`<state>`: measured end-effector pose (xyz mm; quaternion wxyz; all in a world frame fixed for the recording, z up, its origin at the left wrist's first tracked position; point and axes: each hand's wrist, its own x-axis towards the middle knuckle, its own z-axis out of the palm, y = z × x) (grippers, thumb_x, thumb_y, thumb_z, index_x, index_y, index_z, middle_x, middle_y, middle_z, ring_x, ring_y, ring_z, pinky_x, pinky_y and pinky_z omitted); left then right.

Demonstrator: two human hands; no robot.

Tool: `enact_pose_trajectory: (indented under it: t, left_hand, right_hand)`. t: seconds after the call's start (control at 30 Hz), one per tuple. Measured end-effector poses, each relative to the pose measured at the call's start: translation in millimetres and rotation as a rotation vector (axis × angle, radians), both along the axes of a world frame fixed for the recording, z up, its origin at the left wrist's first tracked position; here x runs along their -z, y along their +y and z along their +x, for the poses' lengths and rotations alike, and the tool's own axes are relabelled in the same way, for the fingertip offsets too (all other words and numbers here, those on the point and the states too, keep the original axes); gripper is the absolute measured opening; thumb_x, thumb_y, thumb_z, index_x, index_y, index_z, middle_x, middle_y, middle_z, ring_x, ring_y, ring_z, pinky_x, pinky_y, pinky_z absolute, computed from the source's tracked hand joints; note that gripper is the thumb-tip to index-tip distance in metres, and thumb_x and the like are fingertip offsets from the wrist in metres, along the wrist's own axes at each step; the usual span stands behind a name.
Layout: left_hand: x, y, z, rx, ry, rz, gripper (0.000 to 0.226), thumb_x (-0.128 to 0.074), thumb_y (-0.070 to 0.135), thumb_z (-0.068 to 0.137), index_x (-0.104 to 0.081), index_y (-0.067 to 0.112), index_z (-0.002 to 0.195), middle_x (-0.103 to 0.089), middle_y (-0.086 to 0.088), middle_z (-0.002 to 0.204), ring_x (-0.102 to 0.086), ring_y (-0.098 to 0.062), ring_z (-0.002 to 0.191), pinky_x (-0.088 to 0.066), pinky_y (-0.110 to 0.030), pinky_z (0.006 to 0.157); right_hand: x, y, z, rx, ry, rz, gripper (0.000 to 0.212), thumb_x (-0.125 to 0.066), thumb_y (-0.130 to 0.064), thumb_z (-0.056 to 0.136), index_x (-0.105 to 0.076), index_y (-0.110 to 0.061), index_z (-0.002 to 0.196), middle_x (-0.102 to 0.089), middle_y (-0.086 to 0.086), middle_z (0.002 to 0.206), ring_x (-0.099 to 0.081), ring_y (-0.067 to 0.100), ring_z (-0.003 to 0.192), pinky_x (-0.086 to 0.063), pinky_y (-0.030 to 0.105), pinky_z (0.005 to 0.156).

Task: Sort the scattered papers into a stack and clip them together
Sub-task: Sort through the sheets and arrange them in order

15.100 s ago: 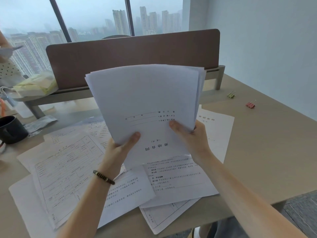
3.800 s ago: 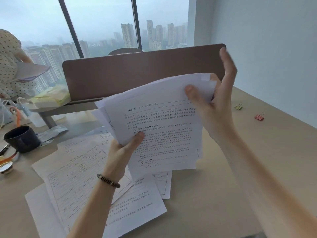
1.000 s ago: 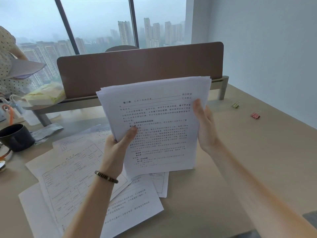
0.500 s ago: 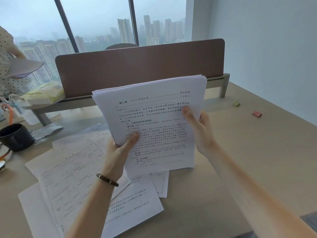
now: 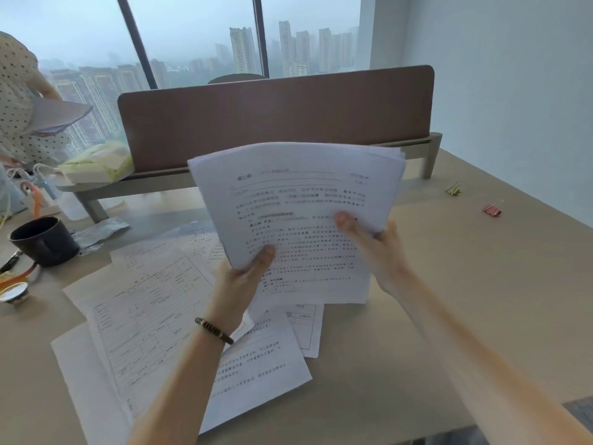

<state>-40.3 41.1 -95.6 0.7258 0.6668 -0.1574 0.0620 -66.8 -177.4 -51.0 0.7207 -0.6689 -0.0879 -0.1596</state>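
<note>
Risk: the stack [image 5: 298,220] is held upright above the table [image 5: 449,316] at about 12 o'clock, pinched by the left hand [image 5: 239,277] at its lower-left edge and the right hand [image 5: 373,244] at its right edge; its top edges are fanned, so sheets could be shed if either grip is eased before squaring. Loose papers [image 5: 154,316] remain uncollected at 7 o'clock, and the clips [image 5: 492,209] lie well apart at 2 o'clock, so one hand would have to be freed. Fingers behind the stack are hidden, print is blurred, and the sheet count cannot be told.
</note>
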Motion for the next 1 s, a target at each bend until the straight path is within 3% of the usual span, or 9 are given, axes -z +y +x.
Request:
enact_pose_trajectory:
  t: [0.1,0.2,0.27,0.4,0.53,0.63,0.73,1.0]
  left_hand:
    - [8,-3,-1,-0.014,0.064,0.043,0.026,-0.066,0.026,0.089,-0.068,0.029,0.114,-0.073,0.008,0.117,-0.067,-0.014,0.112,-0.057,-0.039,0.094]
    - [2,-3,0,-0.041,0.069,0.123,0.02,-0.063,0.019,0.094,-0.067,0.034,0.106,-0.074,0.019,0.102,-0.069,0.002,0.098,-0.058,-0.021,0.078]
    - [-3,-3,1,-0.036,0.06,0.203,0.019,-0.061,0.02,0.096,-0.065,0.038,0.101,-0.074,0.025,0.092,-0.068,0.008,0.089,-0.057,-0.015,0.069]
    - [-13,-3,0,-0.006,0.057,0.287,0.014,-0.056,0.028,0.097,-0.066,0.038,0.098,-0.076,0.023,0.089,-0.072,-0.001,0.089,-0.06,-0.022,0.068]
    - [-19,0,-5,0.015,0.122,0.149,0.019,-0.06,0.033,0.093,-0.072,0.027,0.106,-0.078,0.003,0.106,-0.074,-0.02,0.098,-0.061,-0.04,0.079]
    - [-23,3,-9,0.054,0.252,0.038,0.022,-0.059,0.03,0.094,-0.07,0.018,0.11,-0.077,-0.007,0.107,-0.075,-0.027,0.094,-0.062,-0.043,0.074]
    - [-25,5,-13,0.096,0.327,0.008,0.018,-0.056,0.025,0.097,-0.069,0.018,0.109,-0.078,-0.006,0.102,-0.076,-0.027,0.09,-0.063,-0.04,0.068]
    - [-28,21,-19,0.228,0.521,-0.125,0.041,-0.059,0.037,0.089,-0.064,0.018,0.124,-0.073,-0.012,0.12,-0.07,-0.033,0.109,-0.059,-0.05,0.085]
  right_hand:
    - [19,2,-2,-0.006,0.063,-0.028,0.017,-0.072,-0.038,0.08,-0.077,-0.052,0.09,-0.078,-0.017,0.102,-0.074,0.005,0.096,-0.06,0.026,0.077]
    - [26,1,-2,-0.005,0.127,-0.048,0.014,-0.072,-0.044,0.079,-0.076,-0.053,0.089,-0.077,-0.021,0.1,-0.073,0.0,0.093,-0.058,0.017,0.072]
    - [23,-3,-1,-0.001,0.157,-0.101,0.015,-0.071,-0.051,0.08,-0.075,-0.045,0.093,-0.078,-0.02,0.097,-0.075,0.003,0.089,-0.059,0.019,0.07]
    - [10,-8,4,0.003,0.166,-0.219,0.012,-0.064,-0.041,0.096,-0.073,-0.034,0.098,-0.079,-0.017,0.089,-0.076,0.007,0.079,-0.061,0.023,0.067]
    - [0,-10,6,-0.002,0.178,-0.05,0.01,-0.065,-0.025,0.098,-0.067,-0.018,0.106,-0.08,-0.009,0.088,-0.078,0.016,0.078,-0.061,0.027,0.061]
    - [0,-11,5,-0.06,0.237,0.049,0.021,-0.062,-0.02,0.1,-0.066,-0.007,0.117,-0.081,0.0,0.094,-0.078,0.022,0.081,-0.061,0.03,0.061]
    - [7,-11,5,-0.095,0.286,0.085,0.027,-0.061,-0.02,0.1,-0.065,-0.005,0.123,-0.079,0.007,0.103,-0.078,0.027,0.089,-0.062,0.036,0.065]
    - [15,-10,1,-0.153,0.339,0.101,0.027,-0.061,-0.018,0.1,-0.064,-0.005,0.124,-0.076,0.016,0.112,-0.076,0.034,0.094,-0.063,0.04,0.07]
